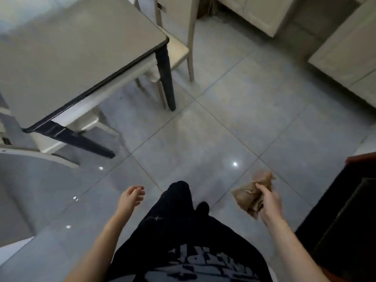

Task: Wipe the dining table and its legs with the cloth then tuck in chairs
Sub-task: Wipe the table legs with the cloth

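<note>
Dark trousers (175,216) and a printed shirt (203,265) fill the bottom edge above the grey tiled floor (213,129). Dark wooden furniture (345,220) stands close on the right, and pale cabinets (345,58) stand farther off. The tabletop (71,58), on its dark table legs (165,78) with a pale chair (179,49) at its corner, stands well apart at upper left. The right hand (268,202) grips the crumpled tan cloth (250,193), which bulges out past its fingers. The left hand (132,197) hangs loosely curled, holding nothing.

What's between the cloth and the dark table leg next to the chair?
In the head view, only bare floor tiles lie between the cloth, gripped in the right hand, and that table leg.
</note>
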Motion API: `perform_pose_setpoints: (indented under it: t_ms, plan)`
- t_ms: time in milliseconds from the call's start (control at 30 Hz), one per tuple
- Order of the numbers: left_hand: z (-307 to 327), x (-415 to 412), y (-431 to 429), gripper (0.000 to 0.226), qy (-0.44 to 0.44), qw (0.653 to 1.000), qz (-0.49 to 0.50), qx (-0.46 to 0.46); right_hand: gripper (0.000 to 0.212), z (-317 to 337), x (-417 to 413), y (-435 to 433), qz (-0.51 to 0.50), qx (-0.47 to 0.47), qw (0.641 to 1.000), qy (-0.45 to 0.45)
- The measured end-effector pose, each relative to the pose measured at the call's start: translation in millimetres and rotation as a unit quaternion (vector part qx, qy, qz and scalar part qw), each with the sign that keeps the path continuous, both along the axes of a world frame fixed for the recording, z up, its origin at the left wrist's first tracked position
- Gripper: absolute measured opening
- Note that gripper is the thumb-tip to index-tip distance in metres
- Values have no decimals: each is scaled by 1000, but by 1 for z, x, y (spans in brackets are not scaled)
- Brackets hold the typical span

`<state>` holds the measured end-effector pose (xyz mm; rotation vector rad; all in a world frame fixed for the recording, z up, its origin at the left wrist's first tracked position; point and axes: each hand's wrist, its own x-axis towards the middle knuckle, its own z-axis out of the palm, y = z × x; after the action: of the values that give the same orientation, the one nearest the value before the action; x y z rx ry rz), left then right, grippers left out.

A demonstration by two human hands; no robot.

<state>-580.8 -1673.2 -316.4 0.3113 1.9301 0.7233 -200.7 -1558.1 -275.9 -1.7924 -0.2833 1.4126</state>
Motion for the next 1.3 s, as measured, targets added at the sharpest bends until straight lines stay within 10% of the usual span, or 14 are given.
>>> perform_pose_setpoints:
  t_ms: [900, 1300]
  plan:
    - [-5, -11, 398, 21, -1, 967, 241, 85, 21, 1, -125, 511, 424, 29, 904, -48]
    - [-183, -75, 546, 37, 18, 938, 288, 192, 38, -195, -319, 640, 585, 162, 795, 7]
